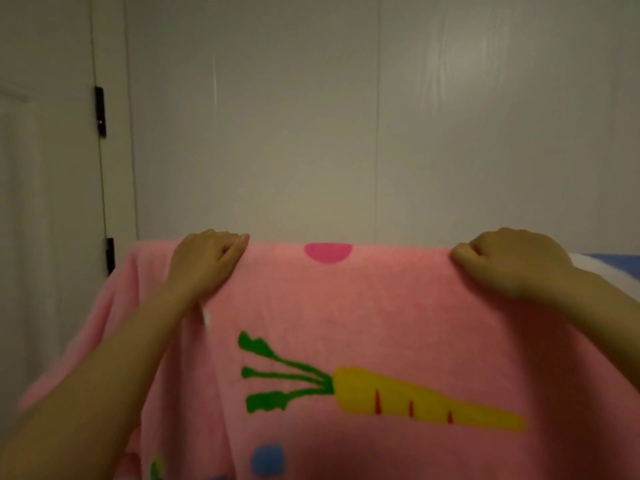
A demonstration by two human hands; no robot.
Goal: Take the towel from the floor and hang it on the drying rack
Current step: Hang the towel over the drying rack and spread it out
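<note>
A pink towel (363,306) with a yellow carrot print and a magenta dot fills the lower half of the view, spread out wide with its top edge level. My left hand (207,261) grips that top edge near the left, fingers curled over it. My right hand (509,261) grips the same edge near the right in a fist. The towel hangs down from both hands toward me. The drying rack is hidden behind the towel; I cannot tell whether the towel rests on it.
A plain white panelled wall (346,116) stands close behind the towel. A white door (45,168) with black hinges (100,112) is at the left. A blue and white cloth (609,263) shows at the right edge, beyond my right hand.
</note>
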